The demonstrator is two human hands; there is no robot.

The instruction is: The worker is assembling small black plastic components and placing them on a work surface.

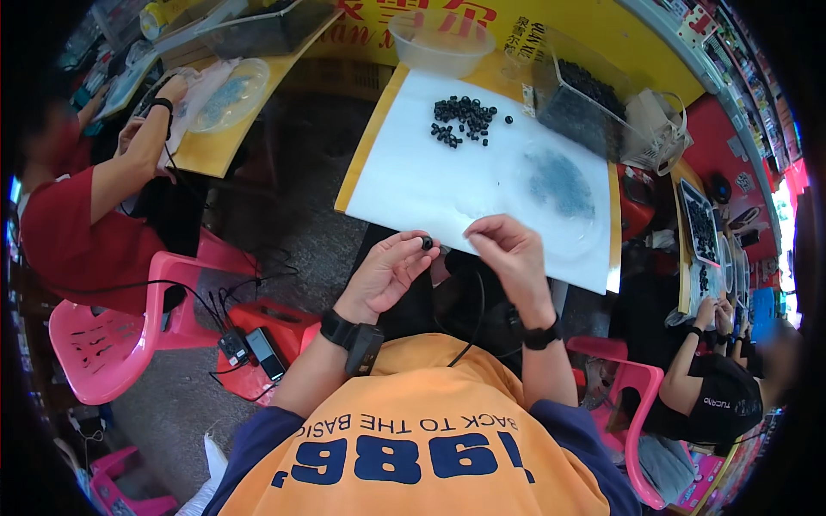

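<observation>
Near the frame's centre, the left hand (pixel 385 273) is pinching a small black bead (pixel 427 243) between its fingertips, while the right hand (pixel 511 249) is curling its fingers closed just beside it, holding nothing visible, below the white sheet (pixel 430 185) bearing a bead pile (pixel 463 119).

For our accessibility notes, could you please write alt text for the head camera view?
A person's left hand pinches a small black round part at its fingertips, with the right hand close beside it, above a white sheet on a yellow table. A pile of small black parts and a clear plastic bag lie on the sheet.
</observation>
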